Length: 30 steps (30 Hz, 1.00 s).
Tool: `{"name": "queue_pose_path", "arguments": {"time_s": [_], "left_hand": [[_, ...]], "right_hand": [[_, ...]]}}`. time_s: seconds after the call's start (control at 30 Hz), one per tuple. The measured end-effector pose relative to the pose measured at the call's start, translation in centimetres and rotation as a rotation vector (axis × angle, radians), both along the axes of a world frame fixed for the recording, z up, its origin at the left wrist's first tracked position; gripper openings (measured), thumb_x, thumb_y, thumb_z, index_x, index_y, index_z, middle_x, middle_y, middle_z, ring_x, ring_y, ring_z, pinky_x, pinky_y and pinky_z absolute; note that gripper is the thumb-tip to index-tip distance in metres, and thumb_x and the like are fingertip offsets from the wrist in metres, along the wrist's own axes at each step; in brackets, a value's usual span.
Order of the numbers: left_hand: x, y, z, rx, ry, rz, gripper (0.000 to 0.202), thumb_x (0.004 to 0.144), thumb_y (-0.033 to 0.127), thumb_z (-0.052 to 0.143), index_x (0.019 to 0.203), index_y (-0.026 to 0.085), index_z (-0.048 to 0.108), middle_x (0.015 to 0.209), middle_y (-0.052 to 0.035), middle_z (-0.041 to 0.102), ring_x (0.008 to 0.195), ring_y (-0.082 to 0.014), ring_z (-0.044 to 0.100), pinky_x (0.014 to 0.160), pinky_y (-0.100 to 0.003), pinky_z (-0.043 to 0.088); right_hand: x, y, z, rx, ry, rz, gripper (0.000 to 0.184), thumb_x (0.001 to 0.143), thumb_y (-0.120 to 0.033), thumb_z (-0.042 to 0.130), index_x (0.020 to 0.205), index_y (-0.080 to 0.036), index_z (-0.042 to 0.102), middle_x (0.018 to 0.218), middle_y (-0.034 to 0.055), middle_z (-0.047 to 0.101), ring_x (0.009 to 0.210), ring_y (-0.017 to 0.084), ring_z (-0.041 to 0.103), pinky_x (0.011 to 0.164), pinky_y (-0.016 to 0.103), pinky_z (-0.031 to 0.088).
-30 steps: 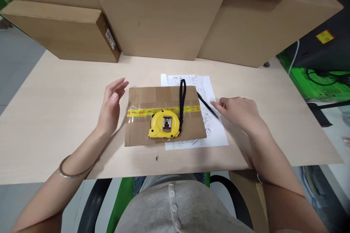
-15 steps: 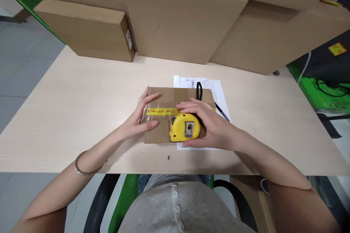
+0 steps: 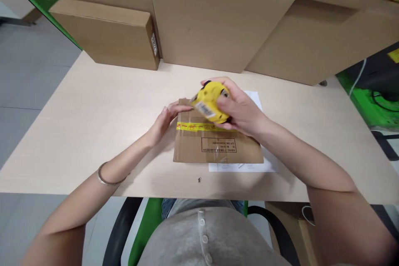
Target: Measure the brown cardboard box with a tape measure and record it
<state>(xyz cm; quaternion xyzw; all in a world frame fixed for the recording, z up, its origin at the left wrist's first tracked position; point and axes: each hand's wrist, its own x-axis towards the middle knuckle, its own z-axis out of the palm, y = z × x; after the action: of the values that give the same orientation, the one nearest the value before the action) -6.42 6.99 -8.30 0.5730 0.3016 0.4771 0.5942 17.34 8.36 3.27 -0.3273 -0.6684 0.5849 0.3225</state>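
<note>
My right hand point(image 3: 240, 106) is wrapped around a yellow tape measure point(image 3: 212, 97), held up over the far part of a small cardboard box point(image 3: 190, 147). A white barcode label shows on the slightly blurred tape measure. The box lies flat, with yellow printed tape across its top and a black-framed text panel near its front. My left hand point(image 3: 163, 120) is at the box's far left corner, fingers stretched out and touching it, thumb apart from it. Partly beneath the box lies a printed paper sheet point(image 3: 215, 168).
Large cardboard boxes point(image 3: 215, 20) stand along the back of the light wooden table point(image 3: 102, 95). At the back left is a flatter carton point(image 3: 106, 39). Green equipment with a dark cable point(image 3: 378, 102) is beyond the right edge. A small dark mark point(image 3: 199, 180) sits near the front edge.
The tape measure was lifted off the box top by my right hand, moved toward the back and turned, exposing its label. My left hand slid to the far corner, its thumb leaving the top.
</note>
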Motion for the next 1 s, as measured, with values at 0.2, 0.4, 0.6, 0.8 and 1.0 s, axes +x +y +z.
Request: {"name": "queue_pose_path", "arguments": {"time_s": [0.2, 0.4, 0.6, 0.8, 1.0], "left_hand": [[0.4, -0.4, 0.3, -0.175, -0.113, 0.072, 0.073, 0.093, 0.083, 0.039, 0.117, 0.023, 0.074, 0.13, -0.0072, 0.072, 0.139, -0.0353, 0.055, 0.12, -0.049, 0.04], [-0.3, -0.2, -0.7, -0.067, -0.016, 0.06, 0.073, 0.093, 0.082, 0.037, 0.125, 0.025, 0.071, 0.145, -0.0101, 0.061, 0.145, -0.0358, 0.047, 0.123, -0.05, 0.035], [-1.4, 0.4, -0.2, 0.196, 0.283, 0.026, 0.043, 0.092, 0.062, 0.062, 0.127, 0.037, 0.071, 0.132, -0.0074, 0.065, 0.143, -0.0359, 0.041, 0.127, -0.063, 0.022], [-1.5, 0.2, 0.6, 0.199, 0.315, 0.014, 0.04, 0.096, 0.057, 0.059, 0.13, 0.04, 0.069, 0.13, -0.0087, 0.064, 0.141, -0.0378, 0.042, 0.124, -0.067, 0.025], [-1.9, 0.3, -0.5, 0.179, 0.302, 0.025, 0.041, 0.094, 0.057, 0.061, 0.13, 0.039, 0.07, 0.133, -0.0088, 0.065, 0.148, -0.0383, 0.033, 0.126, -0.068, 0.018]], "right_hand": [[-3.5, -0.5, 0.6, 0.698, -0.51, 0.12, 0.038, 0.098, -0.039, 0.063, 0.131, -0.023, 0.055, 0.135, 0.0082, 0.069, 0.107, 0.023, 0.07, 0.082, 0.036, 0.054], [-3.1, -0.6, -0.1, 0.788, -0.614, 0.14, 0.038, 0.098, -0.038, 0.062, 0.128, -0.016, 0.056, 0.123, 0.0109, 0.073, 0.097, 0.024, 0.073, 0.072, 0.033, 0.052], [1.2, -1.0, -1.0, 0.716, -0.626, 0.043, 0.04, 0.095, -0.046, 0.066, 0.124, -0.02, 0.06, 0.115, 0.0084, 0.077, 0.09, 0.023, 0.075, 0.069, 0.034, 0.054], [10.1, -1.9, 0.1, 0.558, -0.628, -0.092, 0.032, 0.088, -0.043, 0.075, 0.115, -0.029, 0.067, 0.108, 0.003, 0.077, 0.085, 0.022, 0.073, 0.068, 0.035, 0.056], [15.8, -3.5, -0.1, 0.46, -0.702, -0.249, 0.034, 0.085, -0.046, 0.078, 0.114, -0.031, 0.067, 0.104, 0.0041, 0.075, 0.074, 0.02, 0.067, 0.057, 0.032, 0.051]]}}
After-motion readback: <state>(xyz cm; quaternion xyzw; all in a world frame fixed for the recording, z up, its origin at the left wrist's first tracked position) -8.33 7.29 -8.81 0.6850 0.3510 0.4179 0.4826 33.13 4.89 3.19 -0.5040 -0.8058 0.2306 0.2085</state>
